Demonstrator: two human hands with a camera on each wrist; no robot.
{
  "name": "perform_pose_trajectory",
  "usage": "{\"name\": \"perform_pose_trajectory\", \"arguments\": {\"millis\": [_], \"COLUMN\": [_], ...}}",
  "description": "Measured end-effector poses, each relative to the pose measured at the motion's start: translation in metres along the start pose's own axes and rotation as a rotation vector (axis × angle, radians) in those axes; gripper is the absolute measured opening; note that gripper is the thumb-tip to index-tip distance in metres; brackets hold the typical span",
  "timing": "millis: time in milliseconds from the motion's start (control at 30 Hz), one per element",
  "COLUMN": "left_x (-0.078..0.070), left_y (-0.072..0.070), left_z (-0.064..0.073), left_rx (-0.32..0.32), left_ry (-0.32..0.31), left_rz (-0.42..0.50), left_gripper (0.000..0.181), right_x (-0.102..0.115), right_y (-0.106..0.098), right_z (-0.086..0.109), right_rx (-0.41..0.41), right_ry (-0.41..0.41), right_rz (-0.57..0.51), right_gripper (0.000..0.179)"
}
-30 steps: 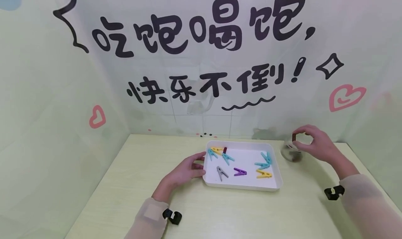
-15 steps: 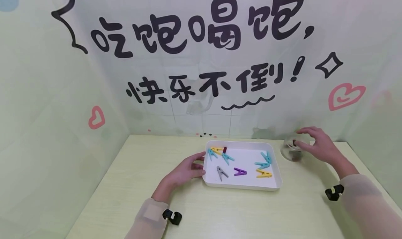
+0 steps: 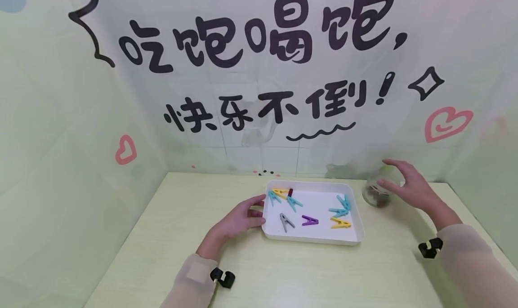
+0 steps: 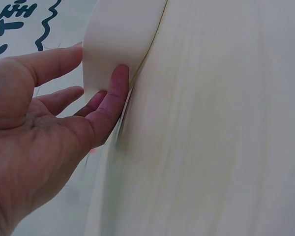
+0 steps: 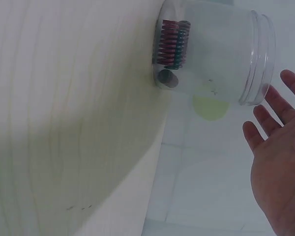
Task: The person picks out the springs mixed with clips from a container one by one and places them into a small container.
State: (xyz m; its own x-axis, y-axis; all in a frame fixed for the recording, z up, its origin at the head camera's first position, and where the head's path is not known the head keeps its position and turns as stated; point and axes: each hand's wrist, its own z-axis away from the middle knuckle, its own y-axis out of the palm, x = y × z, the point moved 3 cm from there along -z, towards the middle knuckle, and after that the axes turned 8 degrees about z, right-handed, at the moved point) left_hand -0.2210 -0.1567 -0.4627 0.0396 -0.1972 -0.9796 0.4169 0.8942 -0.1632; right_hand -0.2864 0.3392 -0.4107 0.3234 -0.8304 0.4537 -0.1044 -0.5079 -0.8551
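My left hand (image 3: 236,220) is at the left end of a white tray (image 3: 311,241), its extended fingertips touching the end wall. In the left wrist view, fingers (image 4: 119,83) lie against the tray's outside wall (image 4: 119,37). My right hand (image 3: 413,186) hovers over the mouth of a clear plastic jar (image 3: 376,195), thumb and fingers spread with nothing between them. Within the upright jar, the right wrist view shows a red spring (image 5: 168,43) beside a dark greenish spring (image 5: 182,45), and a dark round end (image 5: 168,78) near the bottom.
Inside the tray lie several turquoise clips, yellow clips (image 3: 341,223), a grey clip (image 3: 286,222), a purple clip (image 3: 310,220) and a small dark red piece (image 3: 290,193). A printed curtain (image 3: 259,155) hangs behind the pale wooden table (image 3: 194,200).
The right hand lowered a small dark red-brown spring into the jar's mouth and let it go; its fingers have spread apart. The left hand and tray have stayed in place.
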Motion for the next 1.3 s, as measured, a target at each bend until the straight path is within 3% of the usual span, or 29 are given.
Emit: {"name": "perform_pose_trajectory", "arguments": {"millis": [167,733,1133,1300], "left_x": [-0.002,0.001,0.002,0.002], "left_y": [0.0,-0.002,-0.001,0.0], "left_z": [0.0,-0.003,-0.003,-0.002], "left_rx": [0.0,0.007,-0.002,-0.01], "left_ry": [-0.001,-0.001,-0.008,-0.02], "left_rz": [0.004,-0.001,-0.01,-0.012], "left_gripper": [0.071,0.071,0.07,0.07], "right_x": [0.016,0.074,0.119,0.136], "right_y": [-0.002,0.007,0.028,0.038], "right_z": [-0.005,-0.042,-0.066,-0.076], "right_rx": [-0.001,0.02,0.158,0.223], "right_ry": [-0.039,-0.348,-0.443,-0.436], "right_rz": [0.019,0.068,0.121,0.153], "right_gripper": [0.075,0.059,0.048,0.047]}}
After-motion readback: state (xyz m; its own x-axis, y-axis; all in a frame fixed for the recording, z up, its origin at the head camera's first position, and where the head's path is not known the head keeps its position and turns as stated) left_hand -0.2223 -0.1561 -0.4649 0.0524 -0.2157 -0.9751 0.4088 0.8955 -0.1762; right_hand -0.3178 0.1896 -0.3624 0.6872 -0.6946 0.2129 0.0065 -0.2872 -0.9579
